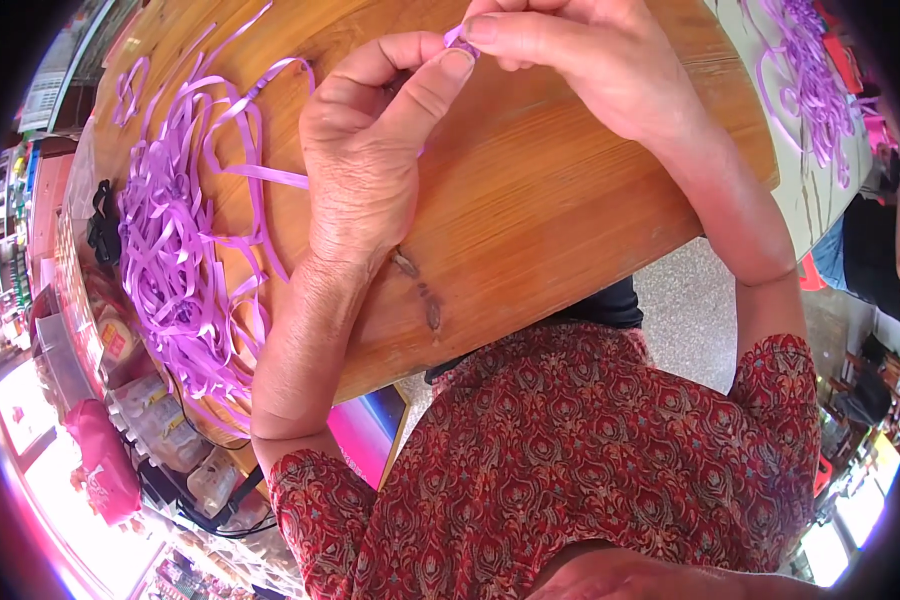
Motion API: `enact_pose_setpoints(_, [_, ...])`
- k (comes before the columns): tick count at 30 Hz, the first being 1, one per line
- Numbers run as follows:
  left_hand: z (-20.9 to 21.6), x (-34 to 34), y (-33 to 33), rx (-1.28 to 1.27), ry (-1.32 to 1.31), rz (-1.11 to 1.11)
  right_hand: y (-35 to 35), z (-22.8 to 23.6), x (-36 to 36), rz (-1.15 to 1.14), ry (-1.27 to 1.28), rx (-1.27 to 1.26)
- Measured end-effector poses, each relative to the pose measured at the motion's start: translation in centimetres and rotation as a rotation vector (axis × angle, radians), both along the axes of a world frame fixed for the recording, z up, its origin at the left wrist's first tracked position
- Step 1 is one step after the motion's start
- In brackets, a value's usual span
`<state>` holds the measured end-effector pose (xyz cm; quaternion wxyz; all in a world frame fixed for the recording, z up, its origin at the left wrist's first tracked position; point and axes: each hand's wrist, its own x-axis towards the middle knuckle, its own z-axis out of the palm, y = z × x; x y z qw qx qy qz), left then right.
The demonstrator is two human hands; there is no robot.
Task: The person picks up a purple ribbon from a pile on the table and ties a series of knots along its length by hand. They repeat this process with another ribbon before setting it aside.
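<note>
**Both hands pinching one little purple strip over a wooden table**

Closest to the camera is the person's own red patterned top [610,470], short sleeves, both forearms running up from it over the near edge of the round wooden table [560,200].

The left hand [370,150] sits over the middle of the tabletop, back of the hand facing up. Thumb and index finger are curled in and pressed together at the tips, pinching the end of a short purple ribbon piece [458,38]. The other fingers are tucked under, so I can't tell how they lie.

The right hand [590,60] comes in from the right side and meets it up near the far edge. Its index fingertip and thumb are squeezed onto the same ribbon piece, so the two hands are practically touching at the pinch. Only a tiny bit of the strip shows between the fingertips.

Along the table's left edge there's a big loose pile of purple ribbon strips [180,240], all tangled, with a small black clip-looking thing [103,225] just beside it.

Farther off, past the right edge, a second purple tangle [810,80] lies on a pale surface.
</note>
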<state>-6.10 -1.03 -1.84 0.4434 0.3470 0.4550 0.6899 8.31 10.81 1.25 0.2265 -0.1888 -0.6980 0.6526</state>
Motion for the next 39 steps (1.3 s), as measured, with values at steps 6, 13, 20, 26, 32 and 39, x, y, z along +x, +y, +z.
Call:
enact_pose_setpoints(6, [-0.7,-0.2,0.1,0.077,-0.073,-0.063,0.1,-1.0,-0.2,0.053,0.057,-0.416])
enact_pose_setpoints(13, [-0.6,0.1,0.1,0.091,-0.182,-0.031,-0.1,-0.6,-0.5,0.043,0.016,-0.144])
enact_pose_setpoints(20, [-1.0,-0.2,0.2,0.106,-0.213,-0.041,-1.9,0.8,-0.1,-0.152,0.186,0.542])
enact_pose_setpoints(26, [-1.0,-0.1,0.3,0.124,-0.229,-0.055,-1.4,1.0,0.1,-0.146,0.238,0.813])
enact_pose_setpoints(32, [-1.1,-0.2,0.2,0.134,-0.183,-0.022,-1.2,1.4,0.3,-0.085,0.212,0.675])
enact_pose_setpoints(39, [-0.9,-0.4,0.0,0.146,-0.020,-0.027,-1.0,1.5,0.5,-0.078,0.196,0.683])
